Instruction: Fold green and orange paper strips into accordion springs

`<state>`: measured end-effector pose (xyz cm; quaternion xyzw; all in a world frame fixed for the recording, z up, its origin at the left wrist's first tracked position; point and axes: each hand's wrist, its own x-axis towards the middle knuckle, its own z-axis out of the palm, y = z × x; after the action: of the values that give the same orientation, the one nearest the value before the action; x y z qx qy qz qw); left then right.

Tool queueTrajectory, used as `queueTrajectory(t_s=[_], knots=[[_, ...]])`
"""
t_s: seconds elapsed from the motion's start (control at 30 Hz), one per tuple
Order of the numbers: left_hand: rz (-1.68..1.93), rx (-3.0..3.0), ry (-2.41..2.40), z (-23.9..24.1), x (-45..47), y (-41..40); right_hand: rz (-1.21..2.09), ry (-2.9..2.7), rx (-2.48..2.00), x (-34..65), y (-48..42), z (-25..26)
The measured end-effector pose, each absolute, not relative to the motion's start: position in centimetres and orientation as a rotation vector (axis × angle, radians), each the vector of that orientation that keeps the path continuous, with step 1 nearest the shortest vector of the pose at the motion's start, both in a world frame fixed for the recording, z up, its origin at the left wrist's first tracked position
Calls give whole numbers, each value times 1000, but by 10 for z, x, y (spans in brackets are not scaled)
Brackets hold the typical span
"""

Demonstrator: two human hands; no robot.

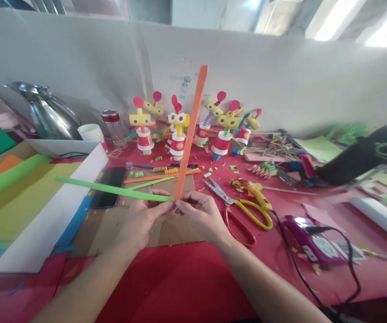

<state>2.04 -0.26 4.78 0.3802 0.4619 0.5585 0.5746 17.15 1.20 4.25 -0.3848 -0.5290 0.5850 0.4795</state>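
Observation:
A green paper strip [112, 189] and an orange paper strip [192, 130] meet at one end, at about a right angle. The green one reaches out to the left; the orange one points up and away. My left hand [142, 220] pinches the green strip close to the joint. At the same corner, my right hand [203, 211] grips the orange strip's lower end between thumb and fingers. Beneath both hands lies a brown cardboard sheet [176, 231]. Beyond them rest another orange strip [146, 178], and small coiled paper springs [160, 169].
Paper-cup figures [178, 141] stand along the wall. Scissors [227, 199], a yellow glue gun [259, 193] and a corded purple box [314, 240] lie right. Left are a phone [108, 186], a white box [50, 215] of coloured sheets, a jar [112, 128] and a metal jug [47, 112].

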Motion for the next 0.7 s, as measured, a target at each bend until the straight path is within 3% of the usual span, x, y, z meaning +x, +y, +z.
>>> queueTrajectory(t_s=[0.4,0.7], knots=[[1252,1010,1057,51,20,-3,1346,-1271,-989,172,13,44],[1228,725,928,40,20,3,1325,-1326,-1009,172,17,40]])
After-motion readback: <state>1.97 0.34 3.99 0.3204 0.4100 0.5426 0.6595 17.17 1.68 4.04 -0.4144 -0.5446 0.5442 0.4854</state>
